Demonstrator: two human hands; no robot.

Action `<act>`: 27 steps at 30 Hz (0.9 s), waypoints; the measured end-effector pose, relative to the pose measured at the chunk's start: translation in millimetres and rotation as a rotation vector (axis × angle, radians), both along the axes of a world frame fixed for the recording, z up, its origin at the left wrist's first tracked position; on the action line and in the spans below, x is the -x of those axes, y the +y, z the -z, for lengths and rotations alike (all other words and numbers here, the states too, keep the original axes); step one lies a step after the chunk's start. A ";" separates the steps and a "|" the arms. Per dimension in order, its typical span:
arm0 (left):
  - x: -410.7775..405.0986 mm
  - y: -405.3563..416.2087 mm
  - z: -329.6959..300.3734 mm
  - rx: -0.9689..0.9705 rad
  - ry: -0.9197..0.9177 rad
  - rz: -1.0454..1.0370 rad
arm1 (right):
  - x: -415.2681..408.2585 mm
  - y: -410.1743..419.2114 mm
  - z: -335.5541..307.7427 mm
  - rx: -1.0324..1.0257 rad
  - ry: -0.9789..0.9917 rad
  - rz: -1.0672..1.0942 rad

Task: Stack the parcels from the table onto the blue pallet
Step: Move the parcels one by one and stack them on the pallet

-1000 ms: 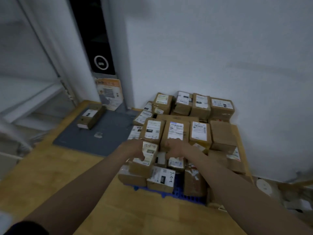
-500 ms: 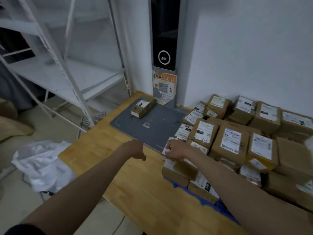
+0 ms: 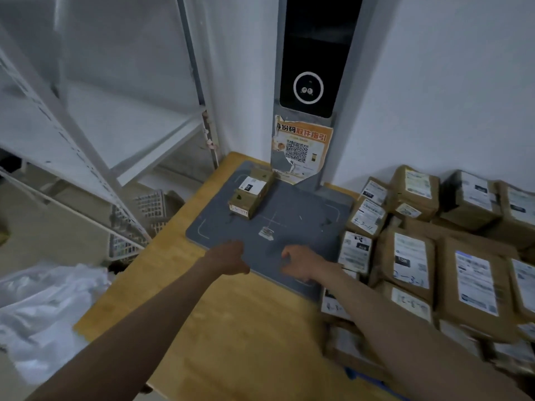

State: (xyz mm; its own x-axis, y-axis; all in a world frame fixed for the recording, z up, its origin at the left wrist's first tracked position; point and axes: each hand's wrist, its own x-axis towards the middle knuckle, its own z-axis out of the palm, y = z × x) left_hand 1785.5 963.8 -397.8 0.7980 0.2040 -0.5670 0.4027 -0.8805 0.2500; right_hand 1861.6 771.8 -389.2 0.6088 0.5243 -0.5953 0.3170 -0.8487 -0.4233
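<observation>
One brown cardboard parcel (image 3: 251, 193) with a white label lies alone on the grey mat (image 3: 304, 209) at the back of the wooden table (image 3: 231, 328). My left hand (image 3: 228, 257) and my right hand (image 3: 298, 263) hover over the mat's front edge, short of that parcel, fingers loosely curled and holding nothing. Several labelled brown parcels (image 3: 434, 256) are piled on the right. A strip of the blue pallet (image 3: 351, 373) shows under the pile at the bottom.
A dark scanner column (image 3: 312, 68) with an orange QR notice (image 3: 301, 146) stands behind the mat against the white wall. White metal shelving (image 3: 95, 134) fills the left, with plastic baskets (image 3: 144, 215) below it and crumpled white plastic (image 3: 43, 308) on the floor.
Both hands have left the parcel pile and moved left and forward over the grey mat. The view has swung left, toward the lone parcel.
</observation>
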 end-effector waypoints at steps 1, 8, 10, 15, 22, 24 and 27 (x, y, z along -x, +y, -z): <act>-9.7 14.5 6.6 0.021 -0.009 -0.006 | -5.2 12.6 6.8 -0.006 0.006 0.017; -74.7 76.9 55.2 0.155 -0.076 -0.138 | -36.1 71.5 66.2 -0.055 0.084 0.121; -91.3 85.1 70.0 0.155 -0.091 -0.137 | -47.5 83.9 80.5 -0.040 0.094 0.147; -126.5 100.1 97.1 0.241 -0.276 -0.357 | -84.7 115.7 109.0 -0.129 0.141 0.321; -169.1 121.2 126.4 0.389 -0.417 -0.488 | -127.7 156.9 136.9 -0.289 0.251 0.515; -175.9 123.5 130.1 0.429 -0.416 -0.497 | -132.2 161.6 141.8 -0.304 0.274 0.518; -179.8 120.7 133.3 0.431 -0.448 -0.475 | -136.8 168.3 150.7 -0.373 0.286 0.561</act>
State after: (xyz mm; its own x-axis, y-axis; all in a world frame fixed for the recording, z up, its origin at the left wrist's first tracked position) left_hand 1965.3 1084.5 -531.1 0.8519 0.4162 -0.3180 0.4920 -0.4275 0.7584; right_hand 1998.4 940.1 -539.9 0.6931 0.3782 -0.6137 -0.2889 -0.6342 -0.7172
